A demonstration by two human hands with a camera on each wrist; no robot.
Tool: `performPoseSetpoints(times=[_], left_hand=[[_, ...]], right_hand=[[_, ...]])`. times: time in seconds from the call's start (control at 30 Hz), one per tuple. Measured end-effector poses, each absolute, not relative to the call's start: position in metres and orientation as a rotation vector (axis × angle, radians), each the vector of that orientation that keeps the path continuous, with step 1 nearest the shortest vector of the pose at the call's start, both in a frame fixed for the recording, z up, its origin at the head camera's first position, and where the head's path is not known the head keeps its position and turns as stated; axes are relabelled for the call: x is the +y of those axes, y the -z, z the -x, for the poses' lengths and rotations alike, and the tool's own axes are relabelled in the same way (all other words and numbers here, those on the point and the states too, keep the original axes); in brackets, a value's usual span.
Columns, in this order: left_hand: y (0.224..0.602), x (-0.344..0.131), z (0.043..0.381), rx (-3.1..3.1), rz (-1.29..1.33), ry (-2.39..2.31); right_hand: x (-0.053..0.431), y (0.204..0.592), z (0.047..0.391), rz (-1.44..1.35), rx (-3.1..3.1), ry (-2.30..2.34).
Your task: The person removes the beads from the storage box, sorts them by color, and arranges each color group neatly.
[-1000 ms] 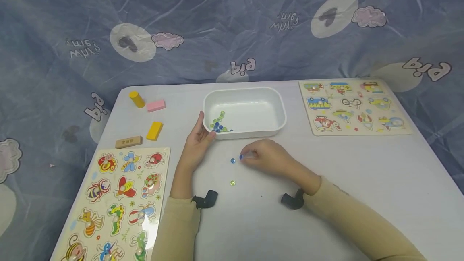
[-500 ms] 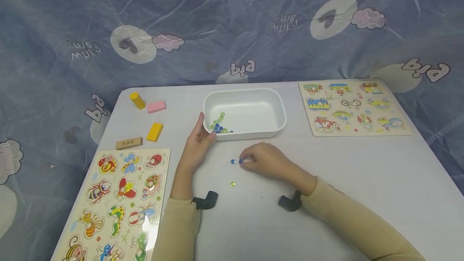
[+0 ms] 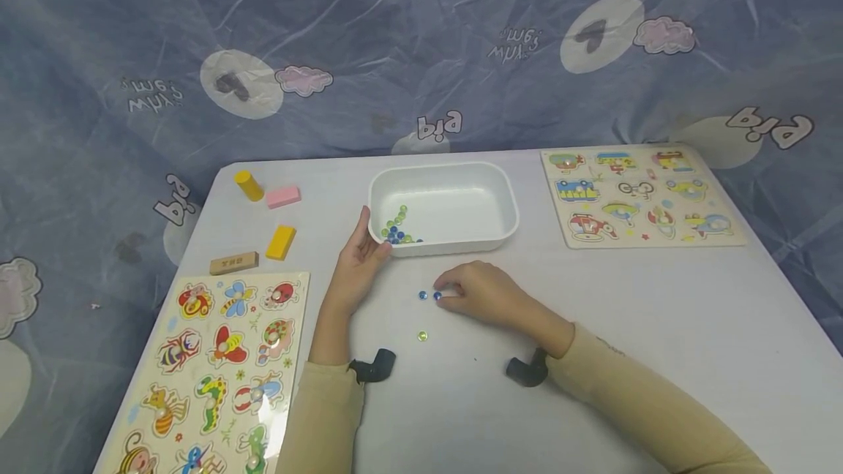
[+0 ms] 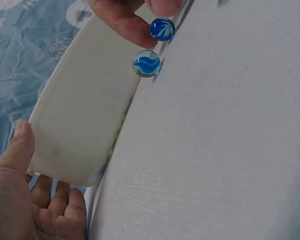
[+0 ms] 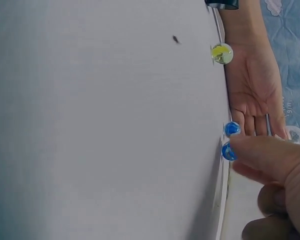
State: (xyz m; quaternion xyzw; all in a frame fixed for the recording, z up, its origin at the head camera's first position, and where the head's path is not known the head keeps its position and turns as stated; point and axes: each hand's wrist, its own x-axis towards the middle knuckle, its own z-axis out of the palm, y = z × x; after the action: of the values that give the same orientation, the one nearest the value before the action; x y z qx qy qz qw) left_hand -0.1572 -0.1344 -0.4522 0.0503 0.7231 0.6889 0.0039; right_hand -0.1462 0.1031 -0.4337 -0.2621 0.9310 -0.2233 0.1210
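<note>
My left hand (image 3: 356, 269) grips the near left corner of a white plastic tray (image 3: 454, 247), thumb at its rim. In the left wrist view, its fingers curl by the tray's end. Several green and blue marbles (image 3: 394, 232) lie in that corner of the tray. My right hand (image 3: 484, 295) pinches a dark blue marble (image 3: 437, 296) between thumb and index finger, low at the white table. Just left of it sits a clear marble with a blue swirl (image 4: 146, 63). A yellow-green marble (image 3: 423, 336) rests nearer to me.
An insect puzzle board (image 3: 227, 379) lies at the left, a vehicle puzzle board (image 3: 642, 200) at the back right. Toward the back left are a yellow cylinder (image 3: 249, 186), a pink block (image 3: 283, 197), a yellow block (image 3: 281, 242) and a wooden block (image 3: 233, 262).
My right hand has brought the pinched blue marble slightly toward me, level with the other blue one. The left hand keeps its grip on the tray.
</note>
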Motion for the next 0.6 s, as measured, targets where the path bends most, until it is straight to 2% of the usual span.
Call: performPoseSetpoints(times=[0.3,0.6], left_hand=[[0.453,-0.135,0.156,2.267,-0.154,-2.162],[0.451,-0.135,0.156,2.251,-0.169,-2.169]], right_hand=[[0.109,0.400,0.147,0.799,2.754,0.788],[0.108,0.374,0.191,0.830,2.809,0.993]])
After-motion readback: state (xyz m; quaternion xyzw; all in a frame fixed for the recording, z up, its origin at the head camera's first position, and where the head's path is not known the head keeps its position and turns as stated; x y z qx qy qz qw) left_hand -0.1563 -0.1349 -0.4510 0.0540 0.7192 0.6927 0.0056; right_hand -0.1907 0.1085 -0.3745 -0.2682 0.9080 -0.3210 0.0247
